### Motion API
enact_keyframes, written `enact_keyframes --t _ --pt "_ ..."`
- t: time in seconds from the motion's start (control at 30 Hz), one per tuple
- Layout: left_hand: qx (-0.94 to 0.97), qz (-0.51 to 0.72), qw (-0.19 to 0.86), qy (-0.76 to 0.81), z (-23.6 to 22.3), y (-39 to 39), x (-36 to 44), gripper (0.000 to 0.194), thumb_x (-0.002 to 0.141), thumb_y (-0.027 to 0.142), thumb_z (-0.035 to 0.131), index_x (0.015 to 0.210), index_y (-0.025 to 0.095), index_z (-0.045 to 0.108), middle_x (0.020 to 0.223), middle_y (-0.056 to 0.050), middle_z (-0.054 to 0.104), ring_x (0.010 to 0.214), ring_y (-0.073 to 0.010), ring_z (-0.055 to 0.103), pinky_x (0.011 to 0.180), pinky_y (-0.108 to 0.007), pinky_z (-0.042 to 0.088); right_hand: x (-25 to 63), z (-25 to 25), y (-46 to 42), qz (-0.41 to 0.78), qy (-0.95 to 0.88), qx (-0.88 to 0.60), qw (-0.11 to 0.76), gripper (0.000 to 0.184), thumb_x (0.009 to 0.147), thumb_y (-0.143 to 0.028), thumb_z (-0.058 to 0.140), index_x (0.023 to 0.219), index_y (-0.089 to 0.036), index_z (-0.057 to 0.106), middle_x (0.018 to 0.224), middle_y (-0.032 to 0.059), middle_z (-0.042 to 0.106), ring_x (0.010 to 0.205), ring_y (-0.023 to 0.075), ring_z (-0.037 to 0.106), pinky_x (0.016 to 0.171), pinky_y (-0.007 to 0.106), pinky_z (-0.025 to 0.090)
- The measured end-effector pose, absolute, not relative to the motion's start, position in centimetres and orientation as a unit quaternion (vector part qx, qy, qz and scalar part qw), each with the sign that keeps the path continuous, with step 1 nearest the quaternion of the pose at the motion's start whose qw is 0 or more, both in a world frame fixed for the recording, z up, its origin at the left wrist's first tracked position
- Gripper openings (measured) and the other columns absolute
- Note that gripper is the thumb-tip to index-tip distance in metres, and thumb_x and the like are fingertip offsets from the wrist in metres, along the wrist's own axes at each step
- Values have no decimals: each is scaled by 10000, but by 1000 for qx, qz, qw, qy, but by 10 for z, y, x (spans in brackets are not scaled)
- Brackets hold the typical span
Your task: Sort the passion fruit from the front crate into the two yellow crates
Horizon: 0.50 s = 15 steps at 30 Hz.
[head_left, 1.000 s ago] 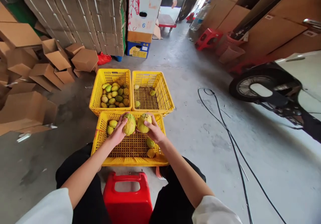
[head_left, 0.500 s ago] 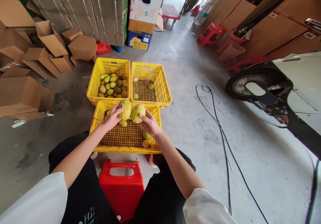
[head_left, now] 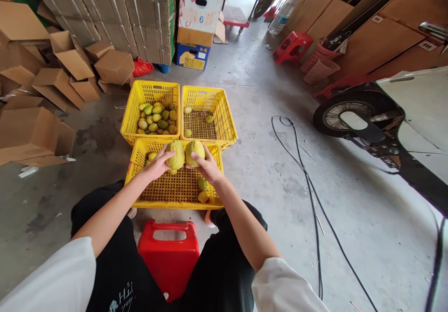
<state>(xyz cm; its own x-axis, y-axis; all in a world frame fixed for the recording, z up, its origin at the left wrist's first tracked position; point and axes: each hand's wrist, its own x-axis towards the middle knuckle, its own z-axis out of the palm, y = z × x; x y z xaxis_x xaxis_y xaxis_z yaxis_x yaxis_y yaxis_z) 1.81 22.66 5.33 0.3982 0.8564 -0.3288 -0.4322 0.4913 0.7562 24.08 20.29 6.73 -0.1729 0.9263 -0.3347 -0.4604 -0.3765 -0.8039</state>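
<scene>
My left hand [head_left: 156,166] is closed round a yellow-green fruit [head_left: 175,155], and my right hand [head_left: 209,168] grips a second one [head_left: 194,151]. The two fruits touch side by side above the near yellow crate [head_left: 140,200], which holds a few loose fruits [head_left: 202,190]. Behind it stand two more yellow crates: the left crate [head_left: 128,123] is heaped with several green and yellow fruits, and the right crate [head_left: 229,125] has only a few on its mesh floor.
A red plastic stool [head_left: 169,256] sits between my knees. Cardboard boxes [head_left: 70,65] pile up on the left, flat cartons stacked behind. A black cable [head_left: 308,176] trails over the concrete floor on the right, beside a scooter wheel [head_left: 350,116]. Red stools and baskets stand farther back.
Both hands kept their fruits and drew them closer together, now touching. The camera tilted and shifted, so the crates sit higher and farther left in view.
</scene>
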Motion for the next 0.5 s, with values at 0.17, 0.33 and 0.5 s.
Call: enact_keyframes --t 0.17,0.33,0.5 --pt "302 408 778 370 59 233 8 565 958 243 778 1510 241 656 1547 -149 759 1538 -387 669 1237 -606 626 252 58 214 737 -262 -381 493 461 825 -402 815 1254 -324 663 1287 24 802 1272 301 762 934 437 739" --pt "345 419 761 357 59 235 15 762 851 416 1024 1515 242 692 1495 -192 792 1515 -401 717 1205 -534 664 261 46 219 721 -273 -376 514 517 764 -440 913 1219 -337 691 1193 10 833 1122 292 800 852 412 741" --pt "330 438 764 341 63 241 16 815 799 451 1061 1501 281 683 1441 -143 826 1443 -392 762 1177 -568 687 252 46 217 734 -323 -343 489 657 704 -626 1053 1170 -278 745 1126 81 853 1223 344 814 978 455 732"
